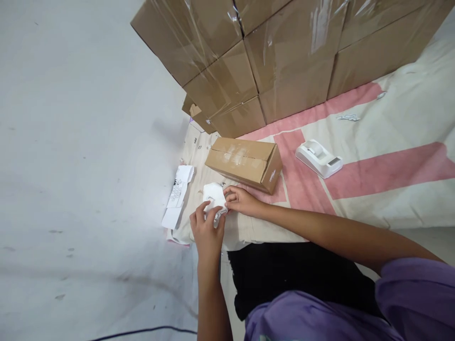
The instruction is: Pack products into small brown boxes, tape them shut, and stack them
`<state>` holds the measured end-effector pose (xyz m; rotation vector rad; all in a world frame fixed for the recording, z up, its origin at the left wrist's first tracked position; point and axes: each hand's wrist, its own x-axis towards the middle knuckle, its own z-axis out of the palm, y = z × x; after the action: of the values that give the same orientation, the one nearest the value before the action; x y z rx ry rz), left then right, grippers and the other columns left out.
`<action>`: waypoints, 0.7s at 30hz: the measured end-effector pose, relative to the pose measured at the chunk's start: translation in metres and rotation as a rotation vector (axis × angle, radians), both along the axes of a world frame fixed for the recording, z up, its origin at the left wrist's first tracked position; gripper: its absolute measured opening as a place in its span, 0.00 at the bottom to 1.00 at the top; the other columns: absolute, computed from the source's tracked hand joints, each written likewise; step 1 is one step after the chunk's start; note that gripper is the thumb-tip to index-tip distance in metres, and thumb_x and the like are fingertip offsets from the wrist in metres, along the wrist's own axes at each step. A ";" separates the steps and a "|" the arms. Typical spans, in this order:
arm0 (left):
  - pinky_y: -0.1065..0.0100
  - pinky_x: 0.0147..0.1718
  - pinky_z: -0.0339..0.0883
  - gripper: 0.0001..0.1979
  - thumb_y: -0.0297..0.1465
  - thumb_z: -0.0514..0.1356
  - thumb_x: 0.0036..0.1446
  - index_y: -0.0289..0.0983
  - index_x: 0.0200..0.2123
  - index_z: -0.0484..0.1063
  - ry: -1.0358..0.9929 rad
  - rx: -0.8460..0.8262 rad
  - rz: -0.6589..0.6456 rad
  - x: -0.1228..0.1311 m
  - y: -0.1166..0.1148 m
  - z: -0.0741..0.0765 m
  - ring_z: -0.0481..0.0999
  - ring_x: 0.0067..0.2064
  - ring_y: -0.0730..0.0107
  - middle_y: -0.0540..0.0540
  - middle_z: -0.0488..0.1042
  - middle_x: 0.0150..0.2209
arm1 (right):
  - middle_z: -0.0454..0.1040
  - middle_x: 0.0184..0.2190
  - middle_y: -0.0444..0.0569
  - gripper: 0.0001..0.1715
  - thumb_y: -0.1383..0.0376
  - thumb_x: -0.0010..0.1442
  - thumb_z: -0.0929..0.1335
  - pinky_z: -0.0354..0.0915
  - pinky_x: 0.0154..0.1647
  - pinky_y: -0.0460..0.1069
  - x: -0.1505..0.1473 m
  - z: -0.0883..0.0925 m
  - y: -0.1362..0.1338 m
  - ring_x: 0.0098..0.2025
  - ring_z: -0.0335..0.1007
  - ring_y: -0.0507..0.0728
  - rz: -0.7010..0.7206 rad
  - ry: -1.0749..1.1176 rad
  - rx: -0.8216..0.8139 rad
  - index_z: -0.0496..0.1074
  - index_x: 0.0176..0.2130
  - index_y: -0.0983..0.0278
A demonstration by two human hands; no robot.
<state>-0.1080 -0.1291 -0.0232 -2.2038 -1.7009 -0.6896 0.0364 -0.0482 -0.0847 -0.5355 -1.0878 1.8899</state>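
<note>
Between my hands is a small piece of white paper with some dark print on it, just in front of the cardboard box. My left hand pinches its near edge with curved fingers. From the right, my right hand grips the paper's side between thumb and fingertips. Part of the paper is hidden behind my left fingers. A closed brown cardboard box with tape along its top lies just beyond both hands.
Stacked, plastic-wrapped cartons rise at the back. A white tape dispenser sits right of the box on the pink and cream cloth. Folded printed paper lies at the left edge, beside a pale wall.
</note>
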 end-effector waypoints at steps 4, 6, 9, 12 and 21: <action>0.58 0.50 0.65 0.05 0.28 0.67 0.59 0.41 0.40 0.80 -0.016 0.027 0.007 0.002 -0.001 -0.002 0.67 0.48 0.57 0.41 0.73 0.54 | 0.71 0.24 0.36 0.21 0.65 0.51 0.74 0.72 0.33 0.49 0.003 0.003 0.001 0.26 0.73 0.50 0.002 0.008 0.006 0.63 0.42 0.61; 0.58 0.50 0.65 0.04 0.28 0.67 0.59 0.40 0.38 0.79 -0.031 0.046 0.003 0.004 -0.001 -0.002 0.67 0.47 0.57 0.41 0.73 0.53 | 0.72 0.25 0.37 0.21 0.65 0.51 0.74 0.71 0.34 0.48 0.005 0.006 0.000 0.26 0.73 0.50 0.000 0.007 0.019 0.64 0.42 0.61; 0.59 0.49 0.65 0.03 0.27 0.67 0.59 0.41 0.35 0.79 -0.049 0.092 -0.017 0.005 -0.002 -0.002 0.67 0.46 0.59 0.42 0.74 0.50 | 0.71 0.24 0.36 0.20 0.65 0.51 0.73 0.68 0.32 0.48 0.007 0.009 0.000 0.25 0.70 0.50 -0.012 -0.004 0.036 0.63 0.41 0.61; 0.58 0.49 0.65 0.03 0.27 0.66 0.59 0.40 0.33 0.79 -0.062 0.139 -0.034 0.007 -0.002 -0.003 0.67 0.45 0.60 0.42 0.75 0.48 | 0.68 0.22 0.34 0.18 0.65 0.52 0.72 0.62 0.32 0.46 0.007 0.009 0.000 0.24 0.65 0.48 -0.054 -0.046 0.115 0.64 0.41 0.62; 0.56 0.50 0.62 0.04 0.26 0.67 0.58 0.42 0.33 0.79 0.012 0.255 -0.069 0.007 -0.004 -0.013 0.68 0.48 0.57 0.42 0.77 0.44 | 0.67 0.22 0.33 0.18 0.66 0.52 0.70 0.58 0.32 0.47 0.002 0.001 -0.003 0.25 0.61 0.49 -0.066 -0.115 0.146 0.63 0.42 0.61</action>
<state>-0.1012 -0.1334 -0.0361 -2.0909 -1.4469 -0.8559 0.0386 -0.0508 -0.0835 -0.5943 -1.2569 1.7249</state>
